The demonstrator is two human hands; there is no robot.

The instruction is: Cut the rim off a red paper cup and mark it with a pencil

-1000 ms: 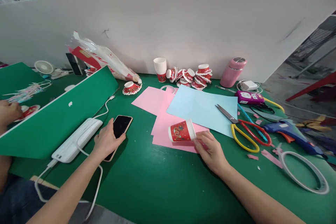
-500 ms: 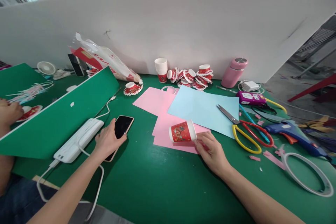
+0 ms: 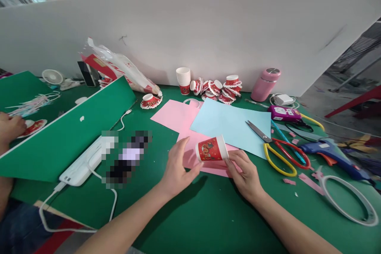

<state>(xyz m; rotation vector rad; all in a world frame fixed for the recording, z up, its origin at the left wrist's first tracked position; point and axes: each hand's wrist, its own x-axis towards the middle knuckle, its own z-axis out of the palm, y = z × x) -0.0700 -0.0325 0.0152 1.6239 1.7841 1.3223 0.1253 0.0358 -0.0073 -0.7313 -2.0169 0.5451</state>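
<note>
A red printed paper cup [image 3: 210, 149] with a white rim is held tipped on its side over the pink paper [image 3: 169, 114]. My right hand [image 3: 244, 172] grips it at the rim end, thumb and fingers closed on the edge. Just left of the cup's base is my left hand [image 3: 180, 168], its thumb and fingers spread apart and nothing held between them. Light blue paper [image 3: 232, 121] lies over the pink sheets, with the blades of the scissors [image 3: 279, 154] resting on its right part.
A pixelated phone [image 3: 129, 158] and a white power strip [image 3: 86, 162] lie left. Stacked cups [image 3: 183, 81], cut cups [image 3: 216, 86] and a pink bottle [image 3: 266, 84] stand behind. At right are a blue glue gun [image 3: 330, 151] and a tape ring [image 3: 349, 200]. Another person's hand [image 3: 11, 127] is far left.
My left hand has left the phone and moved right to beside the cup, fingers opened. The phone's screen area is now pixelated. The cup and my right hand have shifted slightly right.
</note>
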